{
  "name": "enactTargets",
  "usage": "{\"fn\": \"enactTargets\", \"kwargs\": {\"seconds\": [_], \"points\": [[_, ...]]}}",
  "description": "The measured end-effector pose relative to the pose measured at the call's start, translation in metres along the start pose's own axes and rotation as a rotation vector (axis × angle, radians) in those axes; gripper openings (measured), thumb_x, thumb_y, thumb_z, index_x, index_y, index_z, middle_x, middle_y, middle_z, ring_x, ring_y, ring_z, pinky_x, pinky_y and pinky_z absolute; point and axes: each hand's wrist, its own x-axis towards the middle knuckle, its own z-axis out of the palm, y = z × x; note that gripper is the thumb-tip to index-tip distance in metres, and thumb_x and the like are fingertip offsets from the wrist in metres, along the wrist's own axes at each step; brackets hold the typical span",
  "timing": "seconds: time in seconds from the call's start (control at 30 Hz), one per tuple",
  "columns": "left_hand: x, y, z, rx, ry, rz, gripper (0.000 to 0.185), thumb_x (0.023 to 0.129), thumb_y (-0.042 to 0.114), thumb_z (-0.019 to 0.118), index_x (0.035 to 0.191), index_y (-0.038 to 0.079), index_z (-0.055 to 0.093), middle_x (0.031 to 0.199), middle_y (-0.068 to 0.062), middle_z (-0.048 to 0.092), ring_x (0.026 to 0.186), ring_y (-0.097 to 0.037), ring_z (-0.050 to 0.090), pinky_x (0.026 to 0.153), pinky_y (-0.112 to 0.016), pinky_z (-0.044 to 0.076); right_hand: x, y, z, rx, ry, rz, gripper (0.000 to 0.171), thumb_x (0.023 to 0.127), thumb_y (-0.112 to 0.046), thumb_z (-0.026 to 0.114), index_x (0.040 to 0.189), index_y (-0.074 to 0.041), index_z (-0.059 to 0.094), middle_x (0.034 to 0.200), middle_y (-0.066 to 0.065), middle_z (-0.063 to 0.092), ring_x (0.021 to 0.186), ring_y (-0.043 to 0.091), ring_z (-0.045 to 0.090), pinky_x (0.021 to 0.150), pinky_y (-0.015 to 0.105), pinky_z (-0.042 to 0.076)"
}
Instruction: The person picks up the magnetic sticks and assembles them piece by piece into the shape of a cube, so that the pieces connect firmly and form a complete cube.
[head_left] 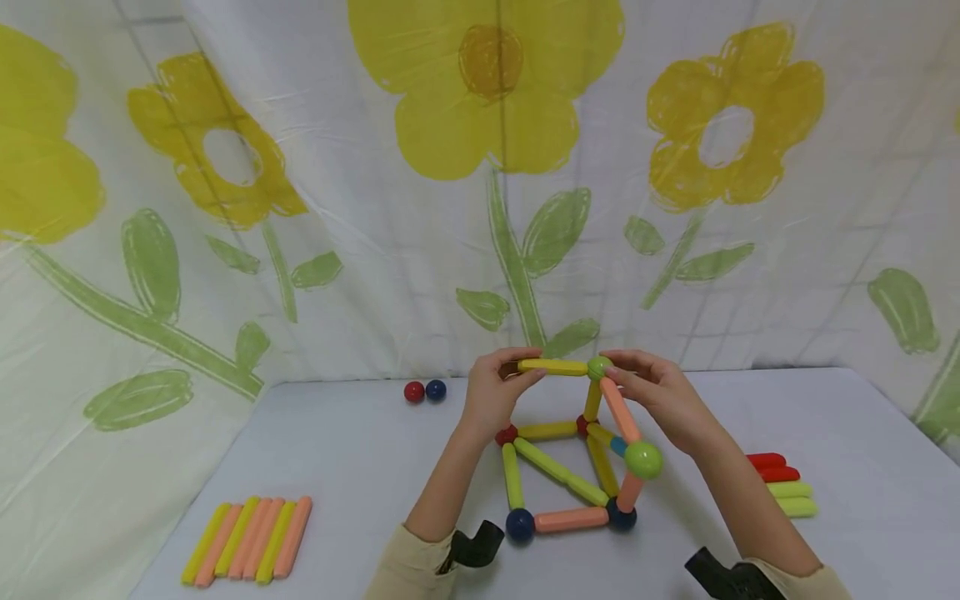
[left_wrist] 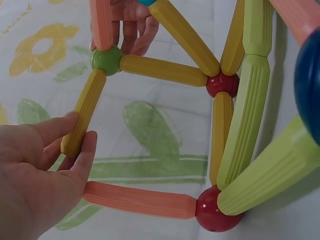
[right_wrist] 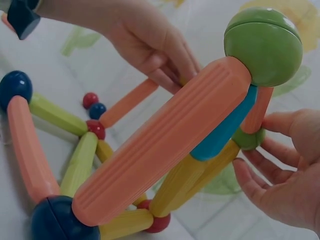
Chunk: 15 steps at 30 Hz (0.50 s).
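Note:
A frame of magnetic sticks and balls (head_left: 570, 467) stands mid-table, with blue balls (head_left: 520, 523) at its front corners and red balls (head_left: 506, 434) at the back. My left hand (head_left: 517, 372) pinches the free end of a yellow stick (head_left: 552, 367) held level at the top; the left wrist view shows thumb and finger of that hand (left_wrist: 80, 129) on the stick (left_wrist: 85, 112). My right hand (head_left: 611, 372) holds the small green ball (head_left: 598, 367) joining that stick to the frame, fingers (right_wrist: 272, 122) curled around it (right_wrist: 248, 139). A larger green ball (head_left: 643, 459) caps an orange stick (right_wrist: 165, 145).
A loose red ball (head_left: 414, 392) and blue ball (head_left: 436, 389) lie at the table's back. A row of yellow and orange sticks (head_left: 247, 540) lies front left. Red and green sticks (head_left: 780, 483) lie at the right. A flower-print cloth (head_left: 225, 208) hangs behind.

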Motion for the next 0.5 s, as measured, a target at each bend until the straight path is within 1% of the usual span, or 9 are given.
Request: {"fn": "enactTargets", "kwargs": {"seconds": [0.17, 0.33, 0.4, 0.5], "points": [[-0.001, 0.001, -0.006, 0.014, 0.013, -0.014, 0.028, 0.096, -0.002, 0.074, 0.123, -0.006, 0.073, 0.127, -0.022, 0.071, 0.112, -0.034, 0.071, 0.094, -0.034, 0.061, 0.001, 0.0, 0.0, 0.016, -0.003, -0.003, 0.054, 0.11, -0.03, 0.06, 0.152, 0.002, 0.051, 0.144, 0.017, 0.059, 0.11, 0.001, 0.064, 0.096, 0.018, 0.052], [-0.003, 0.005, -0.016, 0.043, -0.001, -0.02, 0.028, 0.096, -0.002, 0.074, 0.124, -0.007, 0.072, 0.128, -0.023, 0.071, 0.115, -0.035, 0.071, 0.096, -0.035, 0.061, 0.001, 0.001, 0.0, 0.019, -0.003, -0.001, 0.054, 0.11, -0.03, 0.06, 0.152, 0.001, 0.051, 0.145, 0.017, 0.057, 0.11, 0.001, 0.064, 0.096, 0.018, 0.052], [-0.004, 0.008, -0.022, 0.057, 0.014, -0.015, 0.028, 0.096, -0.001, 0.074, 0.124, -0.007, 0.072, 0.128, -0.022, 0.071, 0.116, -0.035, 0.071, 0.097, -0.036, 0.061, 0.001, 0.001, 0.0, 0.016, -0.004, -0.002, 0.054, 0.11, -0.031, 0.059, 0.153, 0.001, 0.05, 0.147, 0.018, 0.056, 0.11, 0.001, 0.064, 0.096, 0.018, 0.052], [-0.004, 0.011, -0.038, 0.078, 0.078, -0.001, 0.027, 0.096, -0.001, 0.074, 0.123, -0.007, 0.073, 0.126, -0.022, 0.072, 0.116, -0.035, 0.071, 0.096, -0.034, 0.061, 0.0, 0.002, 0.0, 0.018, -0.004, 0.003, 0.054, 0.11, -0.031, 0.059, 0.153, 0.001, 0.05, 0.148, 0.019, 0.054, 0.109, 0.002, 0.064, 0.097, 0.019, 0.052]]}}
